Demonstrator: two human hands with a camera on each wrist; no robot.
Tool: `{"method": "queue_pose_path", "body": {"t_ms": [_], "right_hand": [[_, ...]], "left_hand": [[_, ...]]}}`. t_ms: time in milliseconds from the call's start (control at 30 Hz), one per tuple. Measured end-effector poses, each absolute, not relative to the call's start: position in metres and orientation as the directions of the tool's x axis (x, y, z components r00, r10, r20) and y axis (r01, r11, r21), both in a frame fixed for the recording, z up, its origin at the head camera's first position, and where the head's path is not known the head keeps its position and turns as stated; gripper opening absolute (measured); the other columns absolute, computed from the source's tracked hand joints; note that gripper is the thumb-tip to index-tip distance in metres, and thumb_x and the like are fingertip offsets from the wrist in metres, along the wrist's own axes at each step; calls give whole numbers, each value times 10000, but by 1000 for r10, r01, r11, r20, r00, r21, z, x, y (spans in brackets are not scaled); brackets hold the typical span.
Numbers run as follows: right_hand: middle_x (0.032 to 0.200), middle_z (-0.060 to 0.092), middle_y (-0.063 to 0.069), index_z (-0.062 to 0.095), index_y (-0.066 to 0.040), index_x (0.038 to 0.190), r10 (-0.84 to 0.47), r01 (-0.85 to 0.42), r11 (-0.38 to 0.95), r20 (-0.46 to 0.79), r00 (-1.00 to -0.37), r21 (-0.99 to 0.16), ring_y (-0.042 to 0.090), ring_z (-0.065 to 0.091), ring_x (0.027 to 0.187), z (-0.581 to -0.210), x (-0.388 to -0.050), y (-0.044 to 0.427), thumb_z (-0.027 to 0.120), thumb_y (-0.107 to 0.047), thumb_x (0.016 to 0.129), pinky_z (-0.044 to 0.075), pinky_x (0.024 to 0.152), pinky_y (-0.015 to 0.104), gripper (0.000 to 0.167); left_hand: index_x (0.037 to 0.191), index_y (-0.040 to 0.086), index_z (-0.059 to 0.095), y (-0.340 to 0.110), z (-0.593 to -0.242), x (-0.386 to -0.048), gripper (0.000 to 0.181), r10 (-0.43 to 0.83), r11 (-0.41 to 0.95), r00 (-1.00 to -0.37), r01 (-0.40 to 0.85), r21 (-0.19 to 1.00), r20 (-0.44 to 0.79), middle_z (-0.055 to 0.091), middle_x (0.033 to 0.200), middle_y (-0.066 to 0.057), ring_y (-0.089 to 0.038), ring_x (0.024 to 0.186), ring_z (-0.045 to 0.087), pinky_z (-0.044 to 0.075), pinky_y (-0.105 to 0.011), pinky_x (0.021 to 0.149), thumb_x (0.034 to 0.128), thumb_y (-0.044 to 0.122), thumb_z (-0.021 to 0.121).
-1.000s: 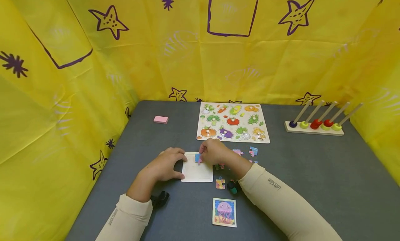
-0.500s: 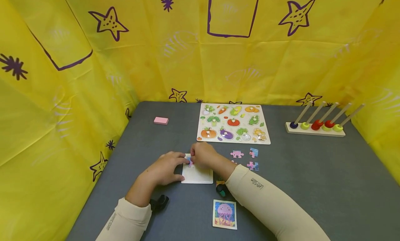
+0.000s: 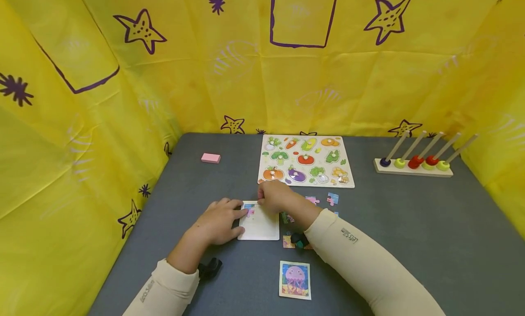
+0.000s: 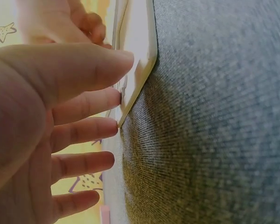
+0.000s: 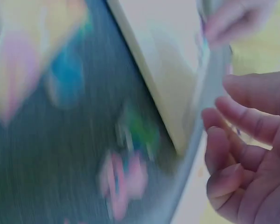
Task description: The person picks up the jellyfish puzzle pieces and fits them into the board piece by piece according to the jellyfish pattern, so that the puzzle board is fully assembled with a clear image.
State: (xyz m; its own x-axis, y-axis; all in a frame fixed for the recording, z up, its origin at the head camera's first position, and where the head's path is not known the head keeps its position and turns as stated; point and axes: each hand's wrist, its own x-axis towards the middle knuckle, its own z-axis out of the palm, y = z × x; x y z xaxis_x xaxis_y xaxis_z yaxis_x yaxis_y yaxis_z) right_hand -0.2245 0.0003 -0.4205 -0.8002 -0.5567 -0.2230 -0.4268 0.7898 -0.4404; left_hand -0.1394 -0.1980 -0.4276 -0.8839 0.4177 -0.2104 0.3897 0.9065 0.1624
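Note:
A white square tray [image 3: 262,229] lies on the dark table with one blue and pink puzzle piece [image 3: 249,210] in its upper left corner. Beside its left edge is my left hand [image 3: 217,222], its thumb at the side and its index fingertip touching the piece; in the left wrist view the fingers [image 4: 84,128] are spread and straight. My right hand [image 3: 275,196] hovers over the tray's upper right part; the right wrist view shows its fingers [image 5: 219,154] loosely bent, apart from the thumb, holding nothing. Loose pieces [image 3: 332,198] lie right of the tray, some hidden by the right arm.
A vegetable peg board [image 3: 305,160] lies behind the tray, and a pink block [image 3: 211,158] to its back left. At the far right stands a wooden base with rods and rings [image 3: 413,170]. A jellyfish picture card [image 3: 295,280] lies in front. Yellow cloth hangs around the table.
The puzzle piece has moved left into the tray's upper left corner. My right hand has let it go and drawn back to the right, after moving left with it. My left index finger now touches it.

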Motion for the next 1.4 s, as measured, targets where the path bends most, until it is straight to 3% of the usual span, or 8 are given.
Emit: {"method": "queue_pose_path", "body": {"t_ms": [100, 233, 433, 533, 767, 1067, 1400], "right_hand": [[940, 675, 25, 688, -114, 994, -546, -422, 806, -246, -801, -415, 187, 609, 844, -410, -229, 22, 713, -201, 957, 518, 781, 362, 98], [1065, 703, 77, 691, -84, 1105, -520, -422, 837, -268, -811, -348, 230, 642, 956, -406, -235, 52, 749, -222, 931, 527, 893, 433, 229], [1066, 675, 102, 691, -57, 1145, -480, -403, 870, -299, -825, -283, 253, 614, 986, -414, -239, 88, 814, -246, 867, 507, 940, 464, 358], [1030, 652, 100, 688, -45, 1124, -447, -367, 887, -317, -837, -282, 245, 592, 940, -418, -239, 101, 812, -227, 859, 509, 907, 456, 344], [862, 596, 67, 650, -69, 917, -445, -362, 885, -297, -845, -294, 214, 560, 795, -423, -236, 111, 805, -211, 863, 475, 699, 353, 217], [783, 625, 18, 663, -87, 880, -476, -377, 839, -193, -858, -392, 188, 555, 713, -414, -233, 97, 733, -82, 902, 455, 670, 330, 73], [705, 608, -22, 741, -101, 856, -616, -424, 709, -202, -761, -563, 119, 546, 666, -414, -228, 39, 773, -107, 899, 437, 614, 252, 54]], "left_hand": [[1431, 191, 616, -198, -427, -140, 554, 399, 916, -888, 373, 150, -227, 541, 1494, -88, -320, 1358, 474, 365, -539, 1116, 925, 391, 723], [1434, 175, 609, -198, -427, -140, 571, 394, 917, -891, 365, 159, -224, 537, 1491, -92, -325, 1367, 462, 349, -540, 1133, 921, 391, 732], [1421, 151, 608, -197, -427, -137, 587, 424, 903, -888, 398, 163, -178, 539, 1479, -89, -316, 1357, 474, 361, -531, 1136, 905, 390, 754], [1411, 130, 612, -195, -427, -135, 575, 470, 879, -866, 440, 185, -169, 549, 1473, -100, -321, 1367, 482, 364, -529, 1145, 908, 373, 749], [1423, 48, 588, -189, -427, -132, 580, 504, 857, -838, 457, 236, -207, 539, 1502, -130, -331, 1420, 469, 364, -499, 1165, 928, 319, 723], [1429, 49, 582, -189, -428, -134, 557, 493, 858, -843, 431, 278, -215, 532, 1512, -131, -335, 1419, 475, 379, -497, 1155, 938, 275, 718], [1378, 50, 621, -190, -431, -139, 500, 499, 851, -843, 433, 297, -202, 571, 1470, -123, -319, 1388, 512, 390, -488, 1149, 942, 275, 714]]}}
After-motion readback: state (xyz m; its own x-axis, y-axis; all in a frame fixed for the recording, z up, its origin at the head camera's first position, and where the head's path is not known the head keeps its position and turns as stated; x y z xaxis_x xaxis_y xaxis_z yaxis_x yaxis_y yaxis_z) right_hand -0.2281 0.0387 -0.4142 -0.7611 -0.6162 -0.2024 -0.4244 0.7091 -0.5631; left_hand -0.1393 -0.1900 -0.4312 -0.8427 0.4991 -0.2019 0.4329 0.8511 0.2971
